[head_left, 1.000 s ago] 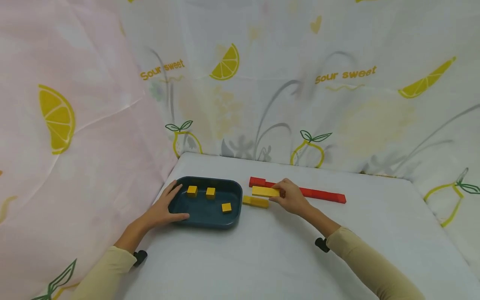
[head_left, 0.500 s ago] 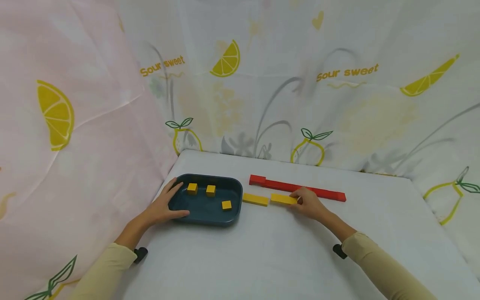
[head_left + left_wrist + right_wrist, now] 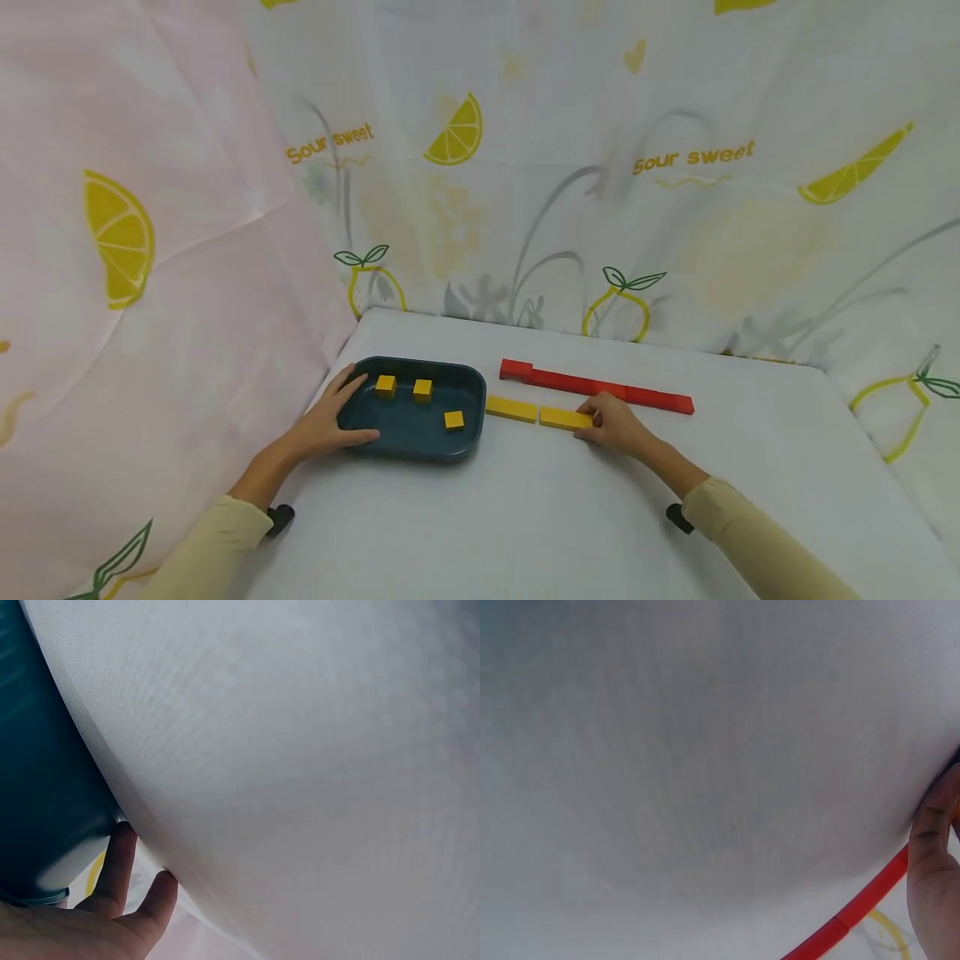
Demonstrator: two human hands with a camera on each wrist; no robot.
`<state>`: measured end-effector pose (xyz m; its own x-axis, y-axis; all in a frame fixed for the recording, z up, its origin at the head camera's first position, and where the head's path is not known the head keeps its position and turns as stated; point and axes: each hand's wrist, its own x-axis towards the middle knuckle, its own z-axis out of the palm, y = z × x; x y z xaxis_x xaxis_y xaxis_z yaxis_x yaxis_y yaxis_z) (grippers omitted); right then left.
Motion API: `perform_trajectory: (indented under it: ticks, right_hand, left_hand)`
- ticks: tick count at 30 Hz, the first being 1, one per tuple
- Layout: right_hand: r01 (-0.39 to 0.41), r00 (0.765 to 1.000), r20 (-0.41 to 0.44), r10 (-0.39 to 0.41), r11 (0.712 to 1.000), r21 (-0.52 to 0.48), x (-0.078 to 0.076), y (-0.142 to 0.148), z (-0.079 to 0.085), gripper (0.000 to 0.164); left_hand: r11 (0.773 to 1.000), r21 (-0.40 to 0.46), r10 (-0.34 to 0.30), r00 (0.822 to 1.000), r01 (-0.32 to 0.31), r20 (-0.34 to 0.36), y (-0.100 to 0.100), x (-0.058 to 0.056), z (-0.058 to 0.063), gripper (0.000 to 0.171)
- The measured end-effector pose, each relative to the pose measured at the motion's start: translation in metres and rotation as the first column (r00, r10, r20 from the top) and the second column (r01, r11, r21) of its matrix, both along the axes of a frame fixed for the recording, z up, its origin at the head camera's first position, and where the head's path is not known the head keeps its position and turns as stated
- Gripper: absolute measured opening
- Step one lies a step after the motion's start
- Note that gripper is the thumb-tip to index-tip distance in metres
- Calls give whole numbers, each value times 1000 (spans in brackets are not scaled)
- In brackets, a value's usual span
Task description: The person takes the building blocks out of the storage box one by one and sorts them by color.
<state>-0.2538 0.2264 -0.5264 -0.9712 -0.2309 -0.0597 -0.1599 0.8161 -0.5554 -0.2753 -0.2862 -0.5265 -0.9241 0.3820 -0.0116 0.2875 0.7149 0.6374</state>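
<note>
In the head view, my left hand (image 3: 324,425) holds the left end of a dark blue tray (image 3: 420,455), thumb and index finger over its rim. In the left wrist view, two fingers (image 3: 116,870) lie along the tray's outer wall. My right hand (image 3: 618,425) pinches the right end of a long yellow block (image 3: 564,418) lying on the table. Left of it, in line and a narrow gap away, lies another yellow block (image 3: 512,408), close to the tray's right side. Yellow cubes (image 3: 423,391) sit apart inside the tray. The right wrist view mostly hides the pinched block.
Behind the yellow blocks a long row of red blocks (image 3: 562,381) runs to the right, with a taller red block (image 3: 516,370) at its left end. The white table (image 3: 480,533) ends at a lemon-printed cloth backdrop (image 3: 525,208); pink cloth (image 3: 195,250) hangs at left.
My right hand has moved right with the yellow block, lowering it from above the other yellow block to the table beside it. My left hand and the tray have stayed put.
</note>
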Motion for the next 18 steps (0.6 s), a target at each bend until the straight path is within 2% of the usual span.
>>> perform_trajectory:
  ticks: [7, 18]
  right_hand:
    - [3, 1000, 12, -3, 1000, 2, 4, 0, -5, 34]
    - [7, 1000, 12, -7, 1000, -2, 3, -3, -1, 36]
  left_hand:
    - [1000, 8, 4, 1000, -4, 18, 0, 2, -4, 106]
    - [1000, -9, -7, 1000, 7, 0, 0, -2, -3, 105]
